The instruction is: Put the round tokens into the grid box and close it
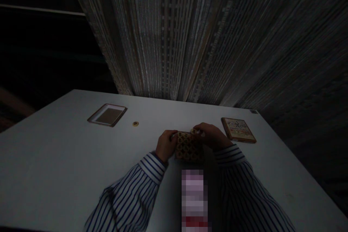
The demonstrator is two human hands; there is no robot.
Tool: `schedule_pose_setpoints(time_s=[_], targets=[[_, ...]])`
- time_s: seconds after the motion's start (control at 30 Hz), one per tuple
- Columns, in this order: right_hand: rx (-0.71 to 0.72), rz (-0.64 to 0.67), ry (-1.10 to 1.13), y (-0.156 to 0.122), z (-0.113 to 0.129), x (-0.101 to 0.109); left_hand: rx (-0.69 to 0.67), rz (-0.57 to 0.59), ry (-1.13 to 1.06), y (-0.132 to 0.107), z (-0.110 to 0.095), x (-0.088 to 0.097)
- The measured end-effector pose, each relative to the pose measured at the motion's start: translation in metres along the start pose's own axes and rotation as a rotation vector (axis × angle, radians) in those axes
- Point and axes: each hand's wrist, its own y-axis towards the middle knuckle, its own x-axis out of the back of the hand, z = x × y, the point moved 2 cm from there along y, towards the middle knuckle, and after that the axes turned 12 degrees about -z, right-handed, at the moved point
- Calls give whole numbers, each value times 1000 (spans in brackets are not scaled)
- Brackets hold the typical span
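A small box (178, 157) filled with rows of round Chinese chess pieces (186, 148) stands on the white table in front of me. My left hand (166, 145) is closed on the box's left side, thumb near the upper corner. At the box's far right corner, my right hand (211, 136) pinches one round chess piece (193, 131); its fingers hide part of that side. Another single chess piece (135, 124) lies flat on the table, left of my left hand and apart from it.
To the far left lies a shallow brown-edged tray or lid (119, 116). A flat box or lid with a printed picture (239, 129) is right of my right hand. The white table (67, 159) ends at a striped curtain (174, 43). A pixelated patch covers the near middle; lighting is dim.
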Motion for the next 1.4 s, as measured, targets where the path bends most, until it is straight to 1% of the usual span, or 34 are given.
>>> schedule_pose_setpoints(time_s=[0.17,0.37,0.5,1.0,1.23,1.4], targets=[[-13,67,-36,-1,-1,-2,-21,10,32,0,-1,1],[-20,123,-48,-1,-3,-7,-7,26,30,0,-2,2],[-12,151,-49,0,-4,-9,-17,11,29,0,-2,2],[0,180,-86,1,-5,-11,-10,18,24,0,1,1],[-30,227,-68,2,-1,-5,-4,26,39,0,0,2],[-11,240,-49,2,3,-2,-7,15,42,0,0,2]])
